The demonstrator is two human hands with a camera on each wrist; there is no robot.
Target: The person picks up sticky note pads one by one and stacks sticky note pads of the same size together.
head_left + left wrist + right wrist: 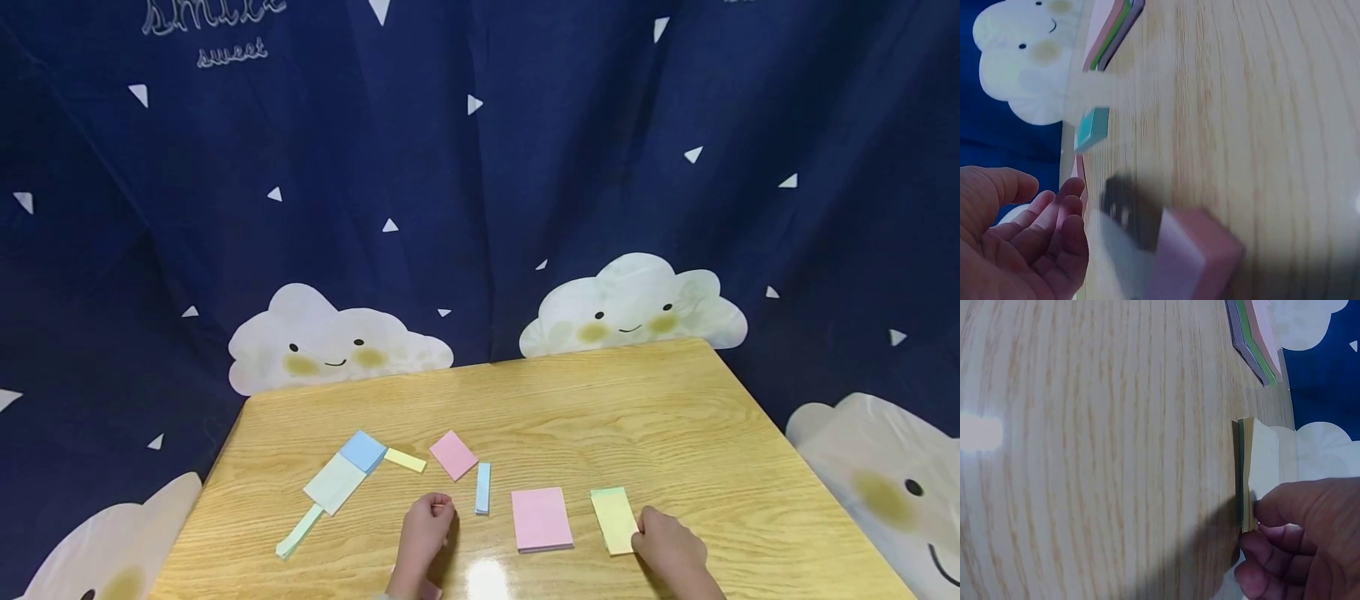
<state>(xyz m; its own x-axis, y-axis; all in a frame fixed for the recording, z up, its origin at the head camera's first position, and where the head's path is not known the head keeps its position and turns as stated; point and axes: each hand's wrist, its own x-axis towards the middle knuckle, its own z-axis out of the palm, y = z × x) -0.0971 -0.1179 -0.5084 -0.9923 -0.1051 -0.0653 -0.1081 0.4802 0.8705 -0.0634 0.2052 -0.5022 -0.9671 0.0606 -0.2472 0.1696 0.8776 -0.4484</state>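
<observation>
My right hand pinches the near right edge of a yellow sticky-note pad, thumb on top and fingers at the side in the right wrist view. A green layer shows under the yellow one. My left hand hovers over the table with loosely curled fingers and holds nothing. Nearest to it are a narrow blue pad and a pink pad. A thick pink block lies below that hand in the left wrist view; in the head view my forearm mostly hides it.
A square pink pad with layers beneath lies between my hands. To the left, a blue pad, a pale green pad, a narrow green strip and a yellow strip adjoin. A dark blue curtain hangs behind the wooden table.
</observation>
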